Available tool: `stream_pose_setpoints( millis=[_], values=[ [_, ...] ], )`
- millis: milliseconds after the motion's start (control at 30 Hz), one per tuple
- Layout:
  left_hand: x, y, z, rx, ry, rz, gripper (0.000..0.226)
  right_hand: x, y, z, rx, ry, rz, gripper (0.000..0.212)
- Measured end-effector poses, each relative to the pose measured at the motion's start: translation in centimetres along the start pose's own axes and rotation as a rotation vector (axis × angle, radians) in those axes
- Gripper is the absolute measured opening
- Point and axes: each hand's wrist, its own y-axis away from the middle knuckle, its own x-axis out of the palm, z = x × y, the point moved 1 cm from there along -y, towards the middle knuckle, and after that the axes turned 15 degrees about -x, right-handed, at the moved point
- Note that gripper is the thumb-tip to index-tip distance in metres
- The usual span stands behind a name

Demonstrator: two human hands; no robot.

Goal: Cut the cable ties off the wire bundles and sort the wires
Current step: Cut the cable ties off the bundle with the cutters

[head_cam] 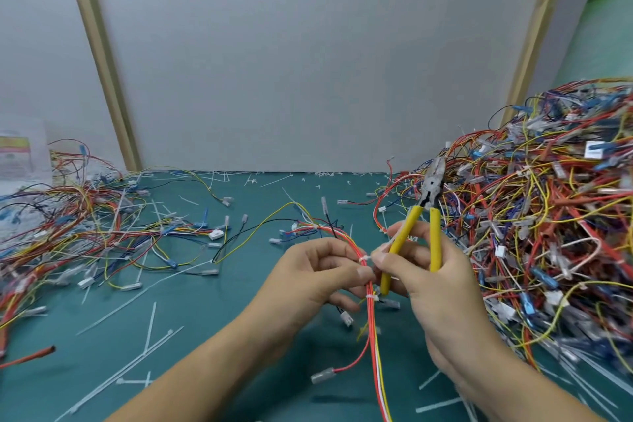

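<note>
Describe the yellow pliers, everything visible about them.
The pliers have a grey, worn-looking metal head and two yellow handles that look plastic-coated. They stand nearly upright, head up, in front of the wire pile on the right. The handles are spread; the jaws hold nothing. The right hand holds them by the handles. The lower end of one handle lies close to the bundle that the left hand holds; whether it touches is unclear.

Teal worktop (pixel 212 312) from 4 to 8 o'clock, grey back panel (pixel 308 62) at 12 o'clock, pale wooden strip (pixel 99 55) at 10 o'clock, matching strip (pixel 537 44) at 2 o'clock, blurred printed sheet (pixel 20 154) at 9 o'clock.
</note>
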Motion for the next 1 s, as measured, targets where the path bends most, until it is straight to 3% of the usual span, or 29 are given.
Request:
stream_pose_setpoints(
  millis=[133,300,467,1000],
  values=[
    [-1.4,0.0,-0.9,0.094,0.049,-0.134,0.024,-1.3,-0.9,1.6,-0.074,0.067,0.001,0.007],
    [-3.8,0.0,-1.7,0.261,-0.012,-0.375,0.033,-2.3,-1.1,3.3,-0.086,0.335,0.318,0.056],
    [-4.1,0.0,-1.7,0.351,-0.121,-0.446,0.038,-1.1,0.5,2.5,-0.161,0.639,0.558,0.067],
    [-3.0,0.4,-1.8,0.354,-0.183,-0.396,0.038,-0.7,1.1,2.3,-0.124,0.667,0.560,0.068]
  ],
)
